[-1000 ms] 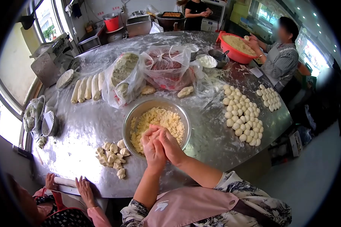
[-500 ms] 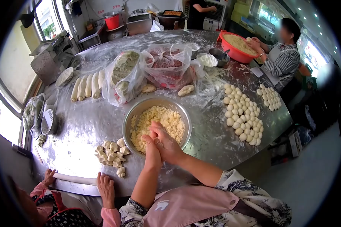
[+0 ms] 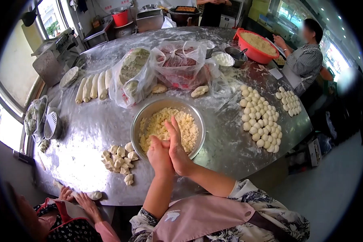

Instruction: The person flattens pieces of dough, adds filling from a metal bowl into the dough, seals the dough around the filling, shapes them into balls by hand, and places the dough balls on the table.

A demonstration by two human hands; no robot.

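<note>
My left hand (image 3: 160, 156) and my right hand (image 3: 179, 150) press together at the palms over the near rim of a steel bowl (image 3: 200, 141). The left fingers are curled in, its thumb upright; the right hand is flat, its fingers stretched up and forward. Whatever lies between the palms is hidden. Pale yellow crumbly filling (image 3: 177, 117) fills the bottom of the bowl. Left of the bowl, a pile of torn dough pieces (image 3: 119, 159) rests on the steel table (image 3: 88, 133).
Round dough balls (image 3: 260, 121) stand at right, a smaller group (image 3: 288, 101) beyond. Bagged green filling (image 3: 133, 66), bagged reddish filling (image 3: 177, 62) and dough rolls (image 3: 93, 86) lie behind. At lower left a co-worker's hands (image 3: 78, 197) work dough. A person (image 3: 304, 60) stands by a red basin (image 3: 256, 50).
My right fingers have straightened upward while the palms stay together. The lower-left co-worker's hands have come closer together on the dough. The person at right has drawn their hands back from the red basin.
</note>
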